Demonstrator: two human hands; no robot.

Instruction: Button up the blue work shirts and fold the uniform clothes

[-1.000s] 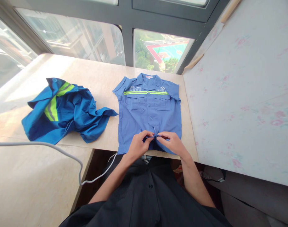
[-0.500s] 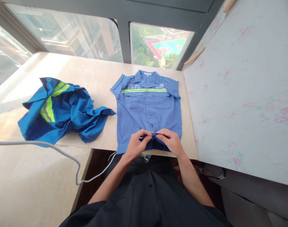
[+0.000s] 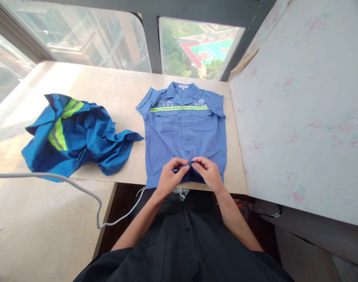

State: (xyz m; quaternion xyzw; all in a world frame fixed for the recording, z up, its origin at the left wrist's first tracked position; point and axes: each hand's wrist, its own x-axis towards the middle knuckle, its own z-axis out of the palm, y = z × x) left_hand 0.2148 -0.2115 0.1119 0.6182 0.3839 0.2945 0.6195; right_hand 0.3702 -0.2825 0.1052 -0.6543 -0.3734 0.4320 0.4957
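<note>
At the far left a whitish cable (image 3: pixel 76 187) runs in over the pale desk (image 3: pixel 123 88), bends down and loops toward the person's black shirt (image 3: pixel 175 250). Beyond it a crumpled darker-blue work shirt (image 3: pixel 101 145) lies in a heap, a yellow-green and grey reflective band showing in its folds; its pointed right end comes close to the next garment. That is the blue short-sleeved work shirt (image 3: pixel 164 141), spread front up on the desk, collar toward the window (image 3: pixel 196 47), with two flap pockets, a bright chest stripe and white printing. Its lower edge lies along the desk's near edge. The left hand (image 3: pixel 171 177) pinches gathered cloth at the lower front between thumb and fingers. Just beside it, the right hand (image 3: pixel 208 173) pinches the same bunch, the fingertips almost meeting; whether a button is between them cannot be told. Farthest right stands a floral-papered wall (image 3: pixel 302 113).
</note>
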